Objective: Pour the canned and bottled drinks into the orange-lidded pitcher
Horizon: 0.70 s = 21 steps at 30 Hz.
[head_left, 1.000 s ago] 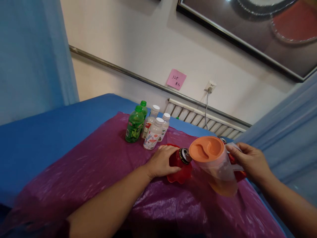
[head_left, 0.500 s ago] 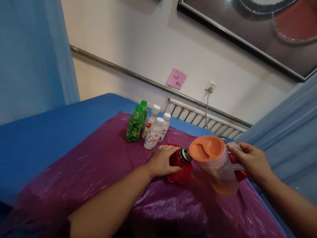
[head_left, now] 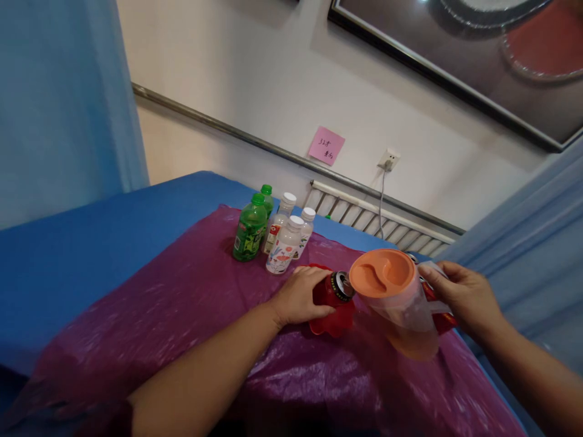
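Observation:
My left hand [head_left: 303, 296] is wrapped round a red drink can [head_left: 328, 291] with a black and yellow top band, tilted toward the right. Beneath the can lies a red scalloped dish [head_left: 336, 321]. By its handle, my right hand [head_left: 467, 297] holds a clear pitcher [head_left: 405, 321] with an orange lid [head_left: 383, 273]. The pitcher leans left, its spout side at the can's opening, and amber liquid sits low inside. Whether liquid is flowing I cannot tell. Behind the pitcher, red cans [head_left: 443, 315] are partly hidden.
Two green bottles [head_left: 250, 233] and three white-capped bottles [head_left: 283, 249] stand beyond my left hand on a purple plastic sheet [head_left: 182, 303]. The sheet covers part of a blue surface [head_left: 150, 212]. Behind are a radiator [head_left: 364, 212], a plugged-in cord [head_left: 381, 200] and blue curtains [head_left: 68, 91].
Almost nothing differs. The whole view has shifted very slightly, while both hands, the can and the tilted pitcher keep the same arrangement.

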Each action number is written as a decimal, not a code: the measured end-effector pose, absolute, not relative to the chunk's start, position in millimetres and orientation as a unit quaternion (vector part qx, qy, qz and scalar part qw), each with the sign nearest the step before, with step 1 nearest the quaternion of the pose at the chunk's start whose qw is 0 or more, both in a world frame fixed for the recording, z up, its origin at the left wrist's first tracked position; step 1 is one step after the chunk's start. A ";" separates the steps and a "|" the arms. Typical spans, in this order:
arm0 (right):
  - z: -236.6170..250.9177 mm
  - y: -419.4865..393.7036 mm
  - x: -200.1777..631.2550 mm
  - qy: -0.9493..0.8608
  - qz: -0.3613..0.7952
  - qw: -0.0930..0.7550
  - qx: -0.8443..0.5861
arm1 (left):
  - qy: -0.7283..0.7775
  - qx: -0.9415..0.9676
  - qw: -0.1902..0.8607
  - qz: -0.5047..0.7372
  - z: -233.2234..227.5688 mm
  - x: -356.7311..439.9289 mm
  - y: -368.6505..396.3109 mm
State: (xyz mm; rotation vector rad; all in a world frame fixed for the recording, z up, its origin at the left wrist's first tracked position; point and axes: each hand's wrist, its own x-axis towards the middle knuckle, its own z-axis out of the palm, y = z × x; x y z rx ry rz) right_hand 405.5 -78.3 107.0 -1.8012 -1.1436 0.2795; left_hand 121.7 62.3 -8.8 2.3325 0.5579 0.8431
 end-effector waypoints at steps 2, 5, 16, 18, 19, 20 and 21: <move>106.5 -78.0 406.2 -0.468 0.112 0.474 -0.738 | 0.212 0.876 0.294 0.316 -8.6 121.5 61.8; 108.3 -77.7 404.0 -0.469 0.105 0.469 -0.741 | 0.212 0.878 0.293 0.314 -8.9 121.5 61.6; 108.6 -77.3 403.2 -0.470 0.111 0.476 -0.735 | 0.209 0.879 0.293 0.312 -8.3 121.0 62.0; 108.3 -77.3 402.9 -0.465 0.115 0.477 -0.737 | 0.208 0.879 0.293 0.314 -8.4 121.0 62.0; 108.5 -77.3 402.3 -0.462 0.114 0.477 -0.739 | 0.207 0.878 0.293 0.315 -8.6 121.0 62.0; 108.9 -77.2 401.5 -0.459 0.113 0.476 -0.742 | 0.206 0.878 0.293 0.317 -8.9 121.0 62.0; 109.5 -77.3 400.6 -0.456 0.112 0.475 -0.744 | 0.205 0.878 0.293 0.317 -9.3 121.1 62.1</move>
